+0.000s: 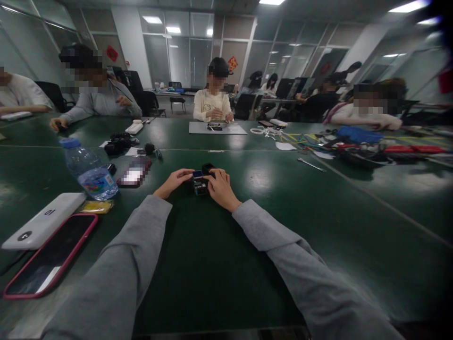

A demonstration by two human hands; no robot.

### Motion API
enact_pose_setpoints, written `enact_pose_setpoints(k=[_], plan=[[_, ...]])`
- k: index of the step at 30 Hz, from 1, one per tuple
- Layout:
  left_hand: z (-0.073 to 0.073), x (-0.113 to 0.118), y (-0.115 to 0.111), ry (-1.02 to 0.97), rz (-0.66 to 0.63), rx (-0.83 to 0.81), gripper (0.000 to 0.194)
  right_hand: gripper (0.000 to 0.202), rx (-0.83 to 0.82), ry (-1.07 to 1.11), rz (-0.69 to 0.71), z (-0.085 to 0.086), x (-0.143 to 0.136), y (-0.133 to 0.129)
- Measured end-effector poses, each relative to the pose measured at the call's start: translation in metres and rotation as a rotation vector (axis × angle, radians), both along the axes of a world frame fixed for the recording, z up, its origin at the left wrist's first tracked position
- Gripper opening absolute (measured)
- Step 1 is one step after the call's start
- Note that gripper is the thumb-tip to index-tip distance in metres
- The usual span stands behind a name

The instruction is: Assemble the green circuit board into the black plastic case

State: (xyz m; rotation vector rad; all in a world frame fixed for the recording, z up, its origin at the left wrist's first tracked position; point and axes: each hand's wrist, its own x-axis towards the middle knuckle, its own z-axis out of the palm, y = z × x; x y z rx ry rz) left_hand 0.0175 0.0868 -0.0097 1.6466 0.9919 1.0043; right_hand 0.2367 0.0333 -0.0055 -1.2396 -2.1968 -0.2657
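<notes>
A small black electronic device (200, 189), its inner parts exposed, sits on the green table between my hands. At its top is a dark blue rectangular panel (197, 174). My left hand (176, 181) grips the device's left edge, with fingers close together. From the other side my right hand (222, 188) is closed at its right edge, the index finger by the panel. Just behind, partly hidden by the right fingers, is a black box-like piece (208, 167). Whether it joins the device I cannot tell.
To the left are a water bottle (90, 170), a white power bank (46, 221), a red-edged phone (53, 255), a yellow packet (97, 207) and another phone (135, 171). A wrench (311, 164) and tangled cables (354, 146) lie at right. Several people sit around the table.
</notes>
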Motion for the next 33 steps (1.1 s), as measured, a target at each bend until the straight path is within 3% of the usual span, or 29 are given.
enact_pose_setpoints(k=[8,19,33], plan=[[-0.006,0.002,0.004,0.001,0.014,0.018,0.050,0.036,-0.010,0.007,-0.026,0.001,0.000,-0.001],[-0.001,0.001,-0.002,0.036,0.003,0.025,0.051,0.036,-0.018,0.023,-0.017,0.000,0.001,0.002],[-0.018,-0.001,0.016,0.014,0.002,0.111,0.047,0.042,-0.023,-0.042,-0.002,0.001,0.000,0.000]])
